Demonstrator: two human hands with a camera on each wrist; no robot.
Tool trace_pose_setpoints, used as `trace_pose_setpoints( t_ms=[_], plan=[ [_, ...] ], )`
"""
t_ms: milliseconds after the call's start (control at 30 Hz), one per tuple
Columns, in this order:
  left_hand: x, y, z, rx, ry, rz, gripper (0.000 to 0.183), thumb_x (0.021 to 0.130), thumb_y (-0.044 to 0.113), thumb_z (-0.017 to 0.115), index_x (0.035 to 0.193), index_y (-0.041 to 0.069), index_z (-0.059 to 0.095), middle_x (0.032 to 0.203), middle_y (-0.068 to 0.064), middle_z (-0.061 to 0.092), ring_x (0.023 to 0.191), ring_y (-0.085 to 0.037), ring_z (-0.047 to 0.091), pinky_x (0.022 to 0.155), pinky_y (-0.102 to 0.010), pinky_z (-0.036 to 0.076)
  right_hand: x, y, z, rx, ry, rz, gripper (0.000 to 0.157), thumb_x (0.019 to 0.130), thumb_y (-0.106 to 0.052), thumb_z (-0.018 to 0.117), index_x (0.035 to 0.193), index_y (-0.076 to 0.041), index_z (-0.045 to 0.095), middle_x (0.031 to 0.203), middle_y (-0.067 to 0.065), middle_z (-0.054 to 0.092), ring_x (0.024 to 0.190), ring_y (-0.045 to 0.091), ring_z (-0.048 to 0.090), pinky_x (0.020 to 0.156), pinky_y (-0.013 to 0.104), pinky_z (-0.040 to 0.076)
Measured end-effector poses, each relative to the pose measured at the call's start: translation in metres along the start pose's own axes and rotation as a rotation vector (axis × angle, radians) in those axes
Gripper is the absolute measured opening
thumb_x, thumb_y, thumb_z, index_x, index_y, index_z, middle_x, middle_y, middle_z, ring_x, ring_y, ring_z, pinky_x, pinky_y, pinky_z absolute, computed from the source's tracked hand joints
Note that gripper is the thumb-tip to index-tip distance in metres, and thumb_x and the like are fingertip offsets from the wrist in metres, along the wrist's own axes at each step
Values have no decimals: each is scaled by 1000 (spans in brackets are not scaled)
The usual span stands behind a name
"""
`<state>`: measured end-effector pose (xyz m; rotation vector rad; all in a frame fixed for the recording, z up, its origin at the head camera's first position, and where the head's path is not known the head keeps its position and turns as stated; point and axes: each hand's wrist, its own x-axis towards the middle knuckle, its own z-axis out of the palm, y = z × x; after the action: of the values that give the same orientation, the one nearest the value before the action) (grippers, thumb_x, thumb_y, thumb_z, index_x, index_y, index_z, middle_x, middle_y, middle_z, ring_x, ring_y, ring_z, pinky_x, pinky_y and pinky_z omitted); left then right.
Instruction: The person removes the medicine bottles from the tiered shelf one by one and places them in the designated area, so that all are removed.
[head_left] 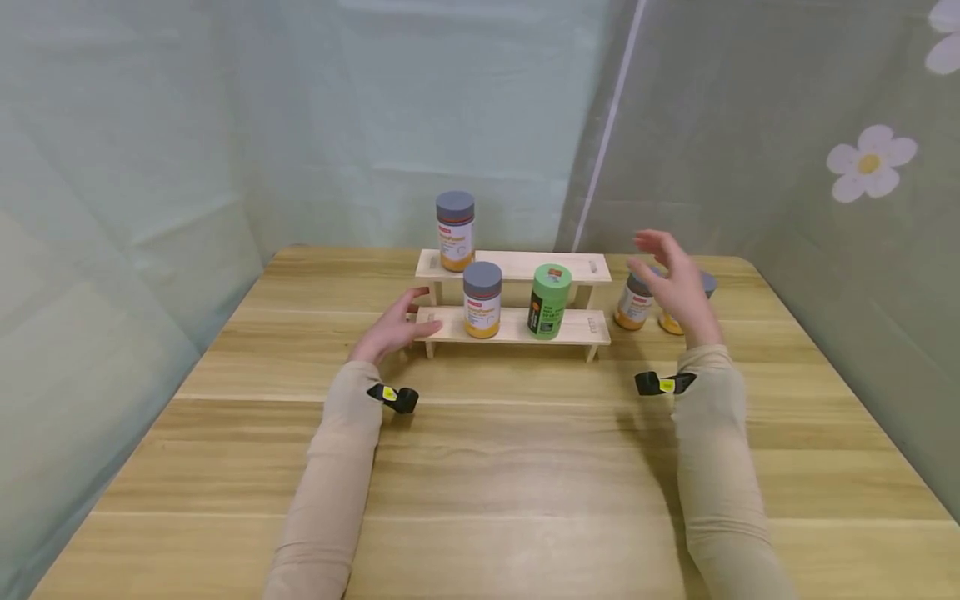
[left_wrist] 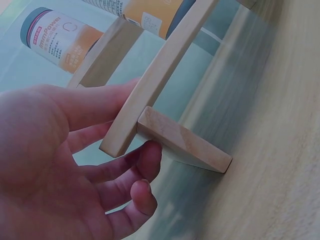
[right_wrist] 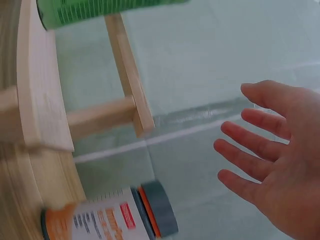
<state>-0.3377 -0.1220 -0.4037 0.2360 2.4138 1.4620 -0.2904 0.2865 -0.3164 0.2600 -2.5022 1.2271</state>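
A two-tier wooden shelf (head_left: 517, 325) stands on the table. My left hand (head_left: 397, 327) grips the left end of its lower board (left_wrist: 162, 77), thumb over the top and curled fingers near the leg (left_wrist: 185, 140). On that board are a grey-lidded orange-and-white bottle (head_left: 482, 302) and a green bottle (head_left: 550, 304). Another grey-lidded bottle (head_left: 455, 233) sits on the upper board's left. My right hand (head_left: 675, 287) hovers empty, fingers spread and gently bent, by a grey-lidded bottle (head_left: 634, 307) on the table; in the right wrist view this bottle (right_wrist: 107, 217) lies apart from the fingers.
A further grey-lidded bottle (head_left: 672, 321) stands at the right, partly hidden behind my right hand. Wood-grain table (head_left: 525, 467) extends in front of the shelf. A pale curtain (head_left: 420, 100) hangs behind it, with a flower-printed part (head_left: 870, 162) on the right.
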Motion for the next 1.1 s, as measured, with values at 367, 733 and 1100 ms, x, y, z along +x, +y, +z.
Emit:
trace_pose_setpoints(
  t_ms=[367, 733, 1100],
  plan=[
    [2, -5, 1, -4, -7, 21, 78, 92, 29, 66, 154, 23, 20, 153, -22, 26, 134, -41, 37, 101, -52, 42, 2, -18, 26, -9, -53, -79, 47, 98, -23, 58, 141, -7, 45, 141, 19, 51, 136, 34, 42, 117, 50, 28],
    [4, -9, -4, 9, -8, 30, 79, 91, 36, 67, 154, 28, 21, 153, -20, 28, 120, -36, 44, 85, -37, 44, 4, -36, 39, -59, -62, -107, 46, 97, -25, 60, 138, -9, 50, 140, 14, 53, 134, 31, 45, 111, 51, 34],
    [2, -5, -2, 16, 4, 54, 71, 94, 32, 63, 153, 24, 26, 147, -20, 36, 106, -32, 50, 79, -32, 45, 4, -48, 62, -53, -31, -181, 38, 97, -21, 60, 132, -8, 55, 135, 14, 56, 129, 30, 49, 111, 49, 35]
  ],
)
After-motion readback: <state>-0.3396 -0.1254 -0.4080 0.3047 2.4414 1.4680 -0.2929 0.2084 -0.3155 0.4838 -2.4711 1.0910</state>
